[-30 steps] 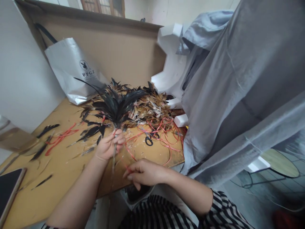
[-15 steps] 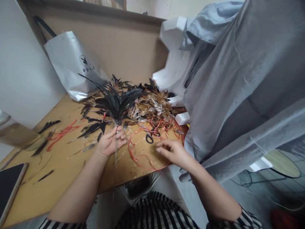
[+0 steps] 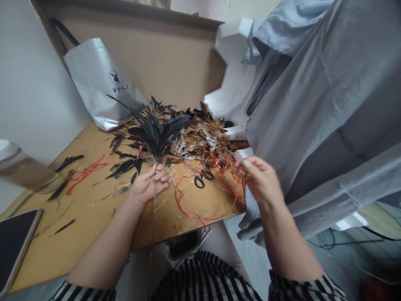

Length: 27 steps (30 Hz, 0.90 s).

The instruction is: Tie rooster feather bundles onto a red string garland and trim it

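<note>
Dark bundle of glossy black, green-sheened feathers point(image 3: 158, 136) fanned out over the desk's middle, bases gathered at my left hand point(image 3: 150, 183). Left fingers curled and closed round the base, which sits on a slender greyish rod point(image 3: 155, 200) pointing back toward me. A scrap of red shows at my thumb.

My right hand point(image 3: 260, 177), off by the desk's right side: fingertips pressed together, pinching, as far as the blur lets me tell, the thin shiny red cord point(image 3: 177, 193). Its slack loops across the wood between my hands.

Step in hand, my reading: gathering cord while the bundle is kept firm. Next move calls for a steady left grip and a free, untangled length.

Black-handled scissors point(image 3: 199, 181) lie inside the loop; snag risk. Beyond, a brown-and-black feather heap point(image 3: 203, 140) crowds the far side. Draped grey cloth point(image 3: 313, 125) limits room to the right. Best open room: the tan wooden desktop point(image 3: 191, 202) between my hands, though the near edge is close and a bit of cord overhangs it.
</note>
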Tool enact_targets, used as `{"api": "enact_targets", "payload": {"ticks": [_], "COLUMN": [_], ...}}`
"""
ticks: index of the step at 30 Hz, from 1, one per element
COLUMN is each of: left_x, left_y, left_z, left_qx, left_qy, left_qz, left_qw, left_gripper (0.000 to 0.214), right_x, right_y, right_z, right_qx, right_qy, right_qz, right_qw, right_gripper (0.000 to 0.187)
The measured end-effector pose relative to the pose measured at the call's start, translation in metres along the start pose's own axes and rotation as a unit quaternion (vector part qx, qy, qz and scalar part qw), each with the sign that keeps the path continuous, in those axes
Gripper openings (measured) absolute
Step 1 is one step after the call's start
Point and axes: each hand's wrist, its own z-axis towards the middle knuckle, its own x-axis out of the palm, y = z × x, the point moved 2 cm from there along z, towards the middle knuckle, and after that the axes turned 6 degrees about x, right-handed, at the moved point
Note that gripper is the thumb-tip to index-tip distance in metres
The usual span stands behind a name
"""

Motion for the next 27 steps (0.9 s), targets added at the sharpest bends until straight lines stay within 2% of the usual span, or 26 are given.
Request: {"api": "enact_targets", "payload": {"ticks": [2, 4, 6, 8, 11, 14, 17, 20, 22, 24, 27], "left_x": [0.001, 0.002, 0.004, 0.005, 0.005, 0.005, 0.007, 0.008, 0.009, 0.009, 0.01], "left_y": [0.001, 0.001, 0.002, 0.003, 0.004, 0.004, 0.002, 0.0, -0.002, -0.005, -0.01], "left_z": [0.0, -0.001, -0.001, -0.002, -0.003, -0.004, -0.004, -0.003, -0.003, -0.003, -0.005], "left_qx": [-0.003, -0.009, -0.016, -0.021, -0.017, -0.007, 0.009, 0.02, 0.024, 0.027, 0.036], "left_qy": [-0.001, -0.002, -0.008, -0.02, -0.03, -0.022, -0.004, -0.015, -0.043, -0.068, -0.07], "left_qz": [0.001, 0.003, 0.008, 0.008, 0.008, 0.013, 0.023, 0.031, 0.021, -0.003, -0.055], "left_qw": [1.0, 1.0, 1.0, 1.0, 0.999, 1.0, 1.0, 0.999, 0.999, 0.997, 0.995], "left_gripper": [0.008, 0.008, 0.009, 0.01, 0.012, 0.013, 0.012, 0.013, 0.015, 0.014, 0.014], "right_x": [-0.015, -0.026, -0.028, -0.022, 0.007, 0.056, 0.103, 0.138, 0.149, 0.151, 0.137], "right_y": [0.033, 0.063, 0.084, 0.092, 0.08, 0.052, 0.023, 0.001, -0.004, -0.005, 0.001], "right_z": [-0.011, -0.027, -0.041, -0.047, -0.036, -0.014, 0.005, 0.013, 0.013, 0.01, 0.004], "right_qx": [-0.025, -0.062, -0.086, -0.076, 0.005, 0.078, 0.078, 0.067, 0.05, 0.055, 0.132], "right_qy": [-0.028, -0.047, -0.031, 0.002, 0.117, 0.288, 0.347, 0.373, 0.377, 0.387, 0.417], "right_qz": [0.105, 0.165, 0.178, 0.154, 0.075, -0.01, -0.062, -0.092, -0.106, -0.103, -0.06], "right_qw": [0.994, 0.983, 0.98, 0.985, 0.99, 0.954, 0.932, 0.921, 0.919, 0.915, 0.897], "right_gripper": [0.019, 0.016, 0.016, 0.018, 0.023, 0.031, 0.031, 0.036, 0.037, 0.036, 0.029]}}
